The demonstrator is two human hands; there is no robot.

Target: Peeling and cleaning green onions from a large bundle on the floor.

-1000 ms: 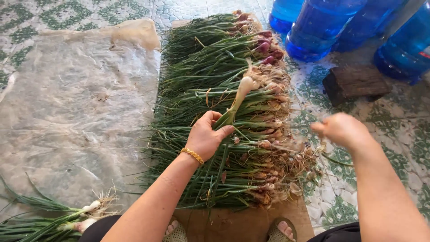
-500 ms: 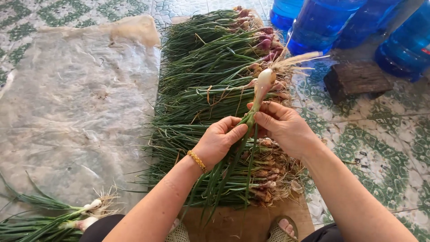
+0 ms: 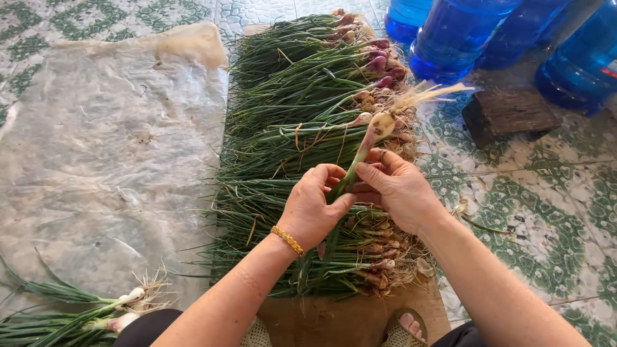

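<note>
Both hands hold one green onion (image 3: 371, 135) above a large pile of green onions (image 3: 289, 128). My left hand (image 3: 315, 205), with a gold bracelet on the wrist, pinches the green stalk low down. My right hand (image 3: 395, 186) grips the stalk just beside it, fingers touching the left hand's. The onion's pale bulb and straw-coloured roots point up and to the right. The pile lies on a brown board (image 3: 334, 318), bulbs to the right, leaves to the left.
A clear plastic sheet (image 3: 96, 148) covers the patterned tile floor on the left, with a few cleaned green onions (image 3: 90, 315) at its near corner. Several blue water jugs (image 3: 463, 35) stand at the top right beside a dark wooden block (image 3: 508, 112). A sandalled foot (image 3: 405, 324) shows below.
My right hand came in from the right and took hold of the onion that the left hand had lifted. Both hands now grip its stalk closer together.
</note>
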